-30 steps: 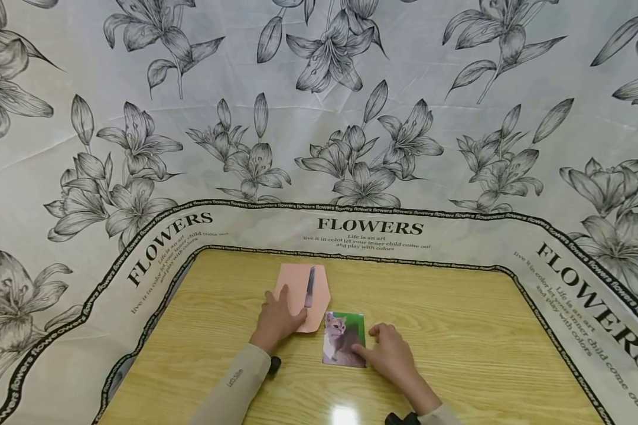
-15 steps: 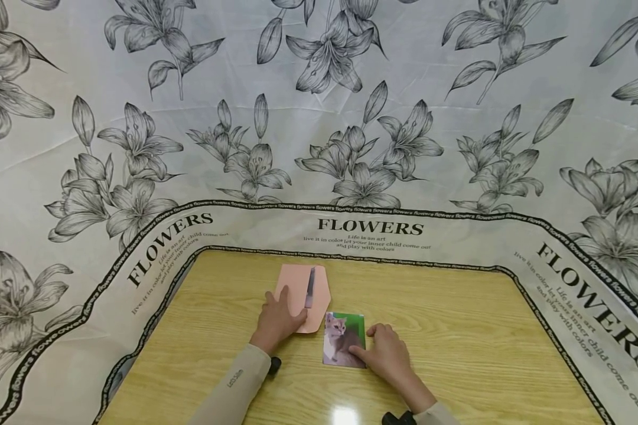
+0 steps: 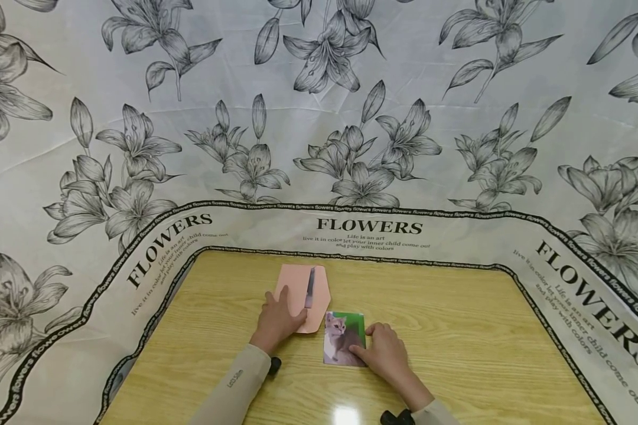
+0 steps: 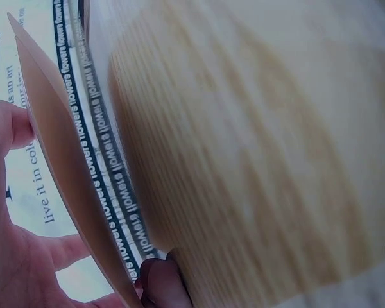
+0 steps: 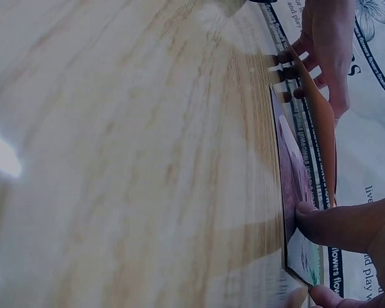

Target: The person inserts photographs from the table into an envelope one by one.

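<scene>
At the left middle of the head view my left hand (image 3: 278,321) grips a pink paper envelope (image 3: 321,289) by its near left part, with the thumb and a finger on top. The left wrist view shows the pink envelope (image 4: 77,167) edge-on, its layers parted at one end. A narrow dark strip (image 3: 310,287) shows on its face. To the right, my right hand (image 3: 387,354) pinches a cat photo (image 3: 340,336) by its lower right side, thumb on top. In the right wrist view the photo (image 5: 294,192) tilts near the envelope, apart from it.
A glossy wood-grain table (image 3: 457,330) lies beneath both hands. Around its far and side edges rises a white cloth (image 3: 369,233) printed with flowers and lettering. A bright reflection shows on the near part of the table.
The right thumb has slid slightly left on the cat photo, and the right wrist has shifted a little left. The left hand and the envelope look unmoved.
</scene>
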Available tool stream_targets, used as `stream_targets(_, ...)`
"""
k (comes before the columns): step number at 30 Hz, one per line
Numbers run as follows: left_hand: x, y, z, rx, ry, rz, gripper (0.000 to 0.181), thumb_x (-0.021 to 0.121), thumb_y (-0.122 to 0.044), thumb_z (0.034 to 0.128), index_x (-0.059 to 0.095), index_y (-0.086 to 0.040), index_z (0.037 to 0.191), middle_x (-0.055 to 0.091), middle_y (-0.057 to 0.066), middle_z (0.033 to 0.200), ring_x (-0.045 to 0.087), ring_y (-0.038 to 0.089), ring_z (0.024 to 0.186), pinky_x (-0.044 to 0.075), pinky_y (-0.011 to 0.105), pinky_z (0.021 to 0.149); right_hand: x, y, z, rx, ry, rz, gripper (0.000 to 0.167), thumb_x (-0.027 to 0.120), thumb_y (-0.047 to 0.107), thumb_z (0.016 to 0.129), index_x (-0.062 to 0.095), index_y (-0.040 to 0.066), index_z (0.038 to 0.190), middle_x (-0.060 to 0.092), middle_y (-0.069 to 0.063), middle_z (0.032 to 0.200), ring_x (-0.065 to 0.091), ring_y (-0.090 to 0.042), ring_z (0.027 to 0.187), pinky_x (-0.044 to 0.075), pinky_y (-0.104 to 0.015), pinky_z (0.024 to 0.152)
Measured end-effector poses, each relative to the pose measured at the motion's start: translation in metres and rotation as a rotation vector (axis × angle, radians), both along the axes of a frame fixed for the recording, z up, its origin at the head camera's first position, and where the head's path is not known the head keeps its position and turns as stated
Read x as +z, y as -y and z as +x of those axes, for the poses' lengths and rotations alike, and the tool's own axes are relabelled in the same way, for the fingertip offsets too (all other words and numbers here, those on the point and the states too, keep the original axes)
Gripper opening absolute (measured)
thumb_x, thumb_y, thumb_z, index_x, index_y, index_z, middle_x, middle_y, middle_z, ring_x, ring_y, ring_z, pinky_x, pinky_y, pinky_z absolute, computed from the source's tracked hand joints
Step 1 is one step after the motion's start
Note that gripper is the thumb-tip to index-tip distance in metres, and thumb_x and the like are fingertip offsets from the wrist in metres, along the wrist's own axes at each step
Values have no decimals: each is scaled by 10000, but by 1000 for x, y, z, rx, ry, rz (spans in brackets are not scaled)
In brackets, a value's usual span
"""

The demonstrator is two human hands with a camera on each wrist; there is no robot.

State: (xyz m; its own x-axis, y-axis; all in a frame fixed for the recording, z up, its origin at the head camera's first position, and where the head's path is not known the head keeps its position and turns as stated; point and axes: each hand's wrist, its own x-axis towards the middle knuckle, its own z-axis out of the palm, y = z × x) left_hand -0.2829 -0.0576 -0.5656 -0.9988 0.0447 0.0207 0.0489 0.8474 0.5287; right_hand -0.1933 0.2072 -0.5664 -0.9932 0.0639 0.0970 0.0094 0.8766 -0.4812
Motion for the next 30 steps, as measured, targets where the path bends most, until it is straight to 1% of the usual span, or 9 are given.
stream_targets(10,1,-1,1,7,1,-11,936,733,-525,921,382,-69,1658,415,346,1358,590,425,987,562,547,801,-1,0,1,10,1,-8,496,953,407,801,692,58,1036,641,-67,974,628,-271,876,510,-504,758)
stream_targets(14,1,-1,0,7,2,-20,942,729,-533,918,379,-70,1660,418,339,1351,588,419,984,561,539,796,1,1,2,10,-3,-22,464,955,380,804,684,69,1017,631,-52,954,616,-246,858,506,-477,745)
stream_targets(16,0,-1,0,6,-1,-24,942,728,-533,916,380,-69,1659,420,338,1346,588,420,981,562,539,792,1,1,2,17,-13,-31,456,957,360,803,678,64,1010,624,-49,939,606,-233,838,500,-465,727)
stream_targets(22,1,-1,0,6,-5,-21,940,731,-530,913,385,-67,1654,424,341,1341,589,426,982,562,546,795,2,4,2,19,4,-75,466,953,304,809,649,43,1048,597,-41,901,545,-192,781,465,-407,691)
stream_targets(26,1,0,0,7,-3,-17,942,733,-531,914,384,-67,1656,426,340,1338,586,422,981,560,546,794,2,5,2,25,12,-106,485,953,258,811,605,52,1080,593,-14,817,524,-169,695,419,-359,618)
stream_targets(30,1,0,0,6,-6,-12,943,735,-527,912,385,-65,1655,426,341,1338,585,420,981,560,549,793,3,4,3,47,18,-138,486,935,224,832,562,70,1102,560,14,746,494,-159,615,376,-338,567)
